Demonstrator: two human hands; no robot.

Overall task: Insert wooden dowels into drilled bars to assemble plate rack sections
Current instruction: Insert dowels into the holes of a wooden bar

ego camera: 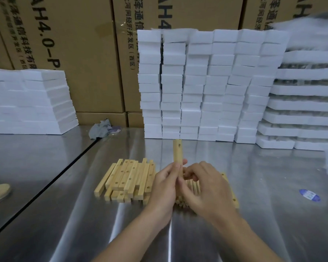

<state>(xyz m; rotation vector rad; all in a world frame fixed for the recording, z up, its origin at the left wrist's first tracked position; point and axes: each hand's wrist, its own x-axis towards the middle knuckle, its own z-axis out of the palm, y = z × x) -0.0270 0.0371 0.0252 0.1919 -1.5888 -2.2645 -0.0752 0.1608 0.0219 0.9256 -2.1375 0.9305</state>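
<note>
Steel table point(254, 186) | left hand point(163, 184) grips pale drilled bar point(177, 152) upright (two holes) | right hand point(203, 186) grasp unclear

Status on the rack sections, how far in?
Early. Done: no finished section visible. In hand: left hand holds one drilled bar upright; right hand works at it, fingers curled, a dowel there not discernible. To do: the pile of loose bars and the dowels under the hands, on the steel table.

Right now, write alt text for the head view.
The left hand grips a drilled wooden bar upright, the right hand curled beside it, above dowels on a steel table. More bars lie left; foam blocks and cardboard boxes stand behind.
</note>
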